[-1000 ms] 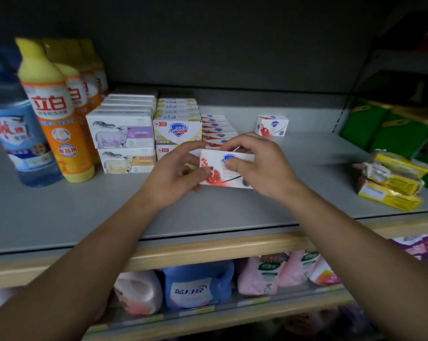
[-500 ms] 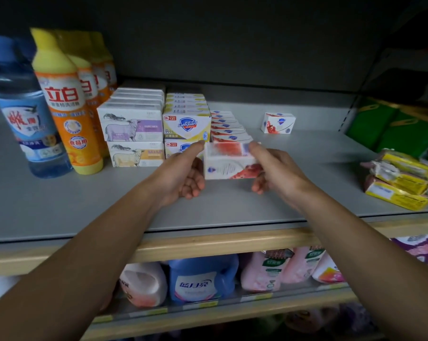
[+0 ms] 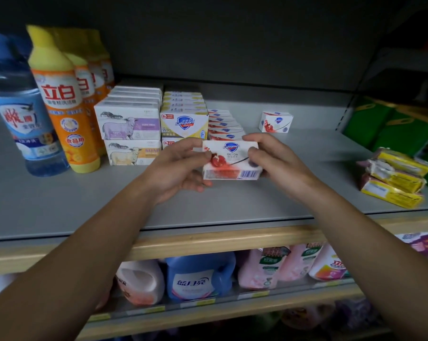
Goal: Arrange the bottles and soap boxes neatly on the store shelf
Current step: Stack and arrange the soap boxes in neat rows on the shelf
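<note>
I hold a white and red Safeguard soap box above the grey shelf, its printed face toward me. My left hand pinches its left end and my right hand grips its right end. Just behind it runs a row of matching red-and-white soap boxes. One more such box stands alone at the back right. Left of the row are stacked yellow Safeguard boxes and sheep-print soap boxes. Orange dish-soap bottles and a blue bottle stand at the far left.
Yellow wrapped soap bars lie piled at the shelf's right front. Green packs fill the neighbouring bay at right. Below the wooden shelf lip sit a blue detergent jug and pink refill pouches.
The box in my hands has turned from standing on edge to showing its printed front, and sits slightly lower and nearer. Both hands keep hold of its ends.
</note>
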Demonstrator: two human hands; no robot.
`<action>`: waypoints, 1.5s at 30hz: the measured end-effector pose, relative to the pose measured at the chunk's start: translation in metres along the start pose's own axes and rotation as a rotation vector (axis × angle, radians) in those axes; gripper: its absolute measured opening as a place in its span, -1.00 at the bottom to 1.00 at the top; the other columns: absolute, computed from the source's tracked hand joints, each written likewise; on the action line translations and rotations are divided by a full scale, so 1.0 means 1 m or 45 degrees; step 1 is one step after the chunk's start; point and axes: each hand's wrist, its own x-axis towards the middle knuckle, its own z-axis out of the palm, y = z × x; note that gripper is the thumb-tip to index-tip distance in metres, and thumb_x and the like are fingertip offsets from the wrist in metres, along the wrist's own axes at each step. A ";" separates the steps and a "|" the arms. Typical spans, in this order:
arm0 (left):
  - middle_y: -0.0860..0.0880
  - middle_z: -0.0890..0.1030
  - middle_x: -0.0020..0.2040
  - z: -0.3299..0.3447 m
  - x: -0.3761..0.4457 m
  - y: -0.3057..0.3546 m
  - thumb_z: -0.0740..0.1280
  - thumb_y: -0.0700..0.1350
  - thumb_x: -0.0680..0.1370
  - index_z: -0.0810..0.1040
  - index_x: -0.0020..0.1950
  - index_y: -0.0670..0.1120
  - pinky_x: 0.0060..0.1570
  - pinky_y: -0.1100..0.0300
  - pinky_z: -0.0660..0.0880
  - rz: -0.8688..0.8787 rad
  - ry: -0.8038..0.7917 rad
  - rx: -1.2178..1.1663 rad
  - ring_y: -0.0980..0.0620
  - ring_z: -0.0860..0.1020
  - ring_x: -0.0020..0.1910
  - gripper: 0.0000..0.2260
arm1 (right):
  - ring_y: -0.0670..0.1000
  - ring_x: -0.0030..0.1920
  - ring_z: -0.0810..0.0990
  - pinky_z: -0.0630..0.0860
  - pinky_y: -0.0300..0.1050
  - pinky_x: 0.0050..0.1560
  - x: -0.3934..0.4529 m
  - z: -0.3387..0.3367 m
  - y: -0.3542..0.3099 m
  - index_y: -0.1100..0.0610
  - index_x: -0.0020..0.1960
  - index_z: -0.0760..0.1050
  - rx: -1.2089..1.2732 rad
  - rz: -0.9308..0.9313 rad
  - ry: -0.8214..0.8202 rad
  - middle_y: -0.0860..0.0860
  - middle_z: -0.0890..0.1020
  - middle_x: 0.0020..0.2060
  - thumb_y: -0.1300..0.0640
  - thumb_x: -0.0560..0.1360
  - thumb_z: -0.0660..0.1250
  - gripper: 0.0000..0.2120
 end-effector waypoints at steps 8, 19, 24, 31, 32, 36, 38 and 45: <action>0.02 0.58 0.19 0.009 -0.002 -0.007 0.43 -0.36 0.47 0.46 0.34 0.00 0.05 0.17 0.60 0.550 0.187 0.590 0.05 0.63 0.09 -0.50 | -0.03 0.14 0.57 0.48 -0.21 0.18 0.002 -0.010 -0.007 0.08 0.31 0.51 -0.790 -0.385 0.042 0.01 0.58 0.21 0.14 0.47 0.45 -0.58; -0.03 0.58 0.26 0.001 0.014 -0.030 0.43 0.01 0.48 0.43 0.41 -0.04 0.18 0.13 0.48 0.367 0.237 1.345 -0.05 0.57 0.20 -0.49 | 0.06 0.23 0.49 0.37 -0.20 0.19 0.053 -0.029 -0.015 0.11 0.34 0.49 -0.847 -0.462 0.274 0.08 0.53 0.24 0.25 0.52 0.34 -0.61; -0.06 0.57 0.30 0.003 0.016 -0.037 0.31 0.16 0.50 0.53 0.34 -0.08 0.35 0.24 0.30 0.362 0.054 1.610 -0.04 0.47 0.33 -0.50 | 0.04 0.25 0.48 0.34 -0.21 0.20 0.104 -0.026 -0.014 0.03 0.36 0.49 -0.825 -0.432 0.305 0.06 0.51 0.26 0.23 0.56 0.30 -0.62; -0.01 0.57 0.28 0.003 0.018 -0.037 0.26 0.23 0.40 0.59 0.28 -0.03 0.32 0.32 0.21 0.287 0.107 1.579 0.01 0.45 0.32 -0.45 | 0.04 0.09 0.56 0.51 -0.36 -0.21 0.153 -0.010 0.007 -0.03 0.37 0.47 -0.741 -0.288 0.168 0.04 0.46 0.23 0.20 0.60 0.26 -0.64; 0.00 0.57 0.28 0.003 0.018 -0.037 0.26 0.23 0.39 0.60 0.27 -0.02 0.32 0.32 0.21 0.278 0.116 1.574 0.01 0.45 0.31 -0.46 | 0.01 0.06 0.54 0.43 -0.48 -0.27 0.155 -0.011 0.010 -0.04 0.37 0.47 -0.750 -0.296 0.168 0.03 0.46 0.20 0.20 0.61 0.26 -0.64; 0.04 0.58 0.27 0.004 0.021 -0.036 0.30 0.20 0.37 0.61 0.25 -0.01 0.38 0.20 0.29 0.268 0.142 1.563 0.01 0.47 0.31 -0.48 | -0.04 0.07 0.44 0.30 -0.62 -0.35 0.159 -0.020 0.018 -0.03 0.35 0.50 -0.718 -0.346 0.151 0.01 0.45 0.09 0.19 0.60 0.26 -0.65; 0.04 0.58 0.27 0.004 0.021 -0.035 0.31 0.19 0.37 0.61 0.25 -0.02 0.38 0.17 0.29 0.272 0.142 1.558 0.03 0.47 0.30 -0.48 | -0.01 0.13 0.46 0.27 -0.58 -0.28 0.160 -0.022 0.020 -0.04 0.35 0.50 -0.718 -0.345 0.146 0.04 0.48 0.14 0.17 0.60 0.25 -0.65; 0.03 0.58 0.28 0.007 0.018 -0.031 0.30 0.17 0.38 0.61 0.26 -0.03 0.39 0.26 0.22 0.263 0.121 1.588 0.05 0.47 0.31 -0.49 | -0.10 -0.01 0.51 0.29 -0.64 -0.27 0.153 -0.020 0.021 -0.06 0.41 0.43 -0.628 -0.311 0.083 -0.02 0.41 0.17 0.04 0.63 0.19 -0.64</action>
